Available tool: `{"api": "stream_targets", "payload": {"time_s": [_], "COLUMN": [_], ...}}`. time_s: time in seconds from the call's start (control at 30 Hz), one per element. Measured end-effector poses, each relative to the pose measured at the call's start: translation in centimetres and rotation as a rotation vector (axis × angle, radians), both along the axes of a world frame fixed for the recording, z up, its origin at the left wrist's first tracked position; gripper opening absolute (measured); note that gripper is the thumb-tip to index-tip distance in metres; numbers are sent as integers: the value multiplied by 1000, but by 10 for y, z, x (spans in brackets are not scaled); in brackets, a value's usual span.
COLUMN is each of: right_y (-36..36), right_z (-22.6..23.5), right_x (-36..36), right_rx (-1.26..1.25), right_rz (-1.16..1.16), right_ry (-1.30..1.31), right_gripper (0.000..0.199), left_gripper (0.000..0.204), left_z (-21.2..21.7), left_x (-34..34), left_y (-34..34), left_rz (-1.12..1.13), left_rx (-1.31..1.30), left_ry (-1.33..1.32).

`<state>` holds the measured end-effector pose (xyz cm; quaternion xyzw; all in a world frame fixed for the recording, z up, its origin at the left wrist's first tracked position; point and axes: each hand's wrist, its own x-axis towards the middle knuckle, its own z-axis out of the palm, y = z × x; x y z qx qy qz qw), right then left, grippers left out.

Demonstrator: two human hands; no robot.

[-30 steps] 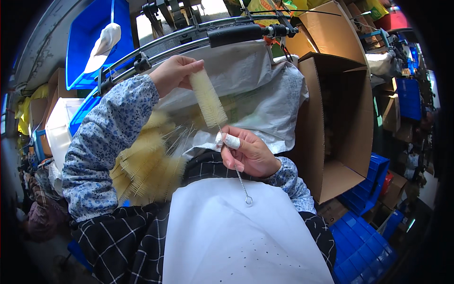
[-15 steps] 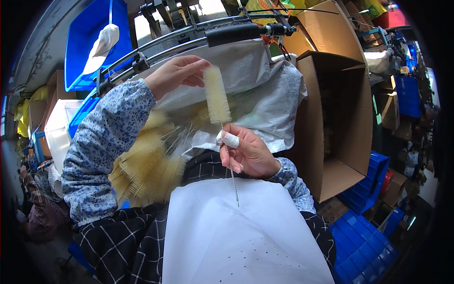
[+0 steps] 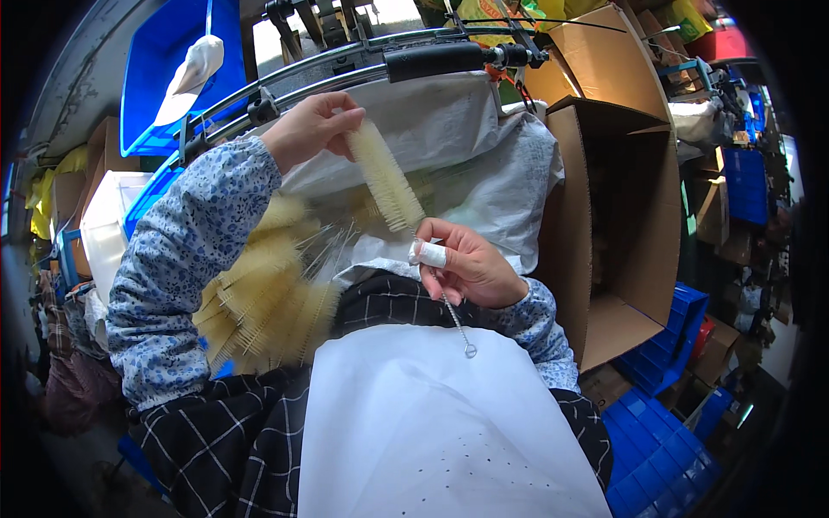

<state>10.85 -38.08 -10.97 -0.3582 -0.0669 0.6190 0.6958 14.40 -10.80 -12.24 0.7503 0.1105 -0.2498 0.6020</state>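
R hand [image 3: 471,266] gripped the wire stem [image 3: 456,319] of a brush [image 3: 387,177], bristles [image 3: 394,192] betw. both hands; L hand [image 3: 313,129] met its tip [image 3: 361,131], grip unclear. More brushes [image 3: 275,298] lay below L hand.

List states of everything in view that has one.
Brush: held by its twisted stem, slanted
Right grip: closed on stem; white wraps on digits
Left grip: at brush's far end; hold unclear
Other brushes: piled loosely
Cardboard box: open
White sheet: wrinkled
Lap cover: draped, dark-specked
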Motion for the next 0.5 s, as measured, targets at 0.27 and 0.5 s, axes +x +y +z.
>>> {"api": "stream_targets", "payload": {"time_s": [0.27, 0.5], "right_y": [-64, -16], "right_z": [-27, -51], "right_x": [57, 79], "right_rx": [-666, -624], "right_rz": [194, 223], "right_ry": [-1314, -1770], "right_gripper": [14, 33], "left_gripper": [36, 54], "left_z": [53, 26], "left_x": [-87, -139], "left_y": [63, 60], "left_rz": [-377, -603], "left_rx": [791, 1019], "left_ry": [-136, -410]}}
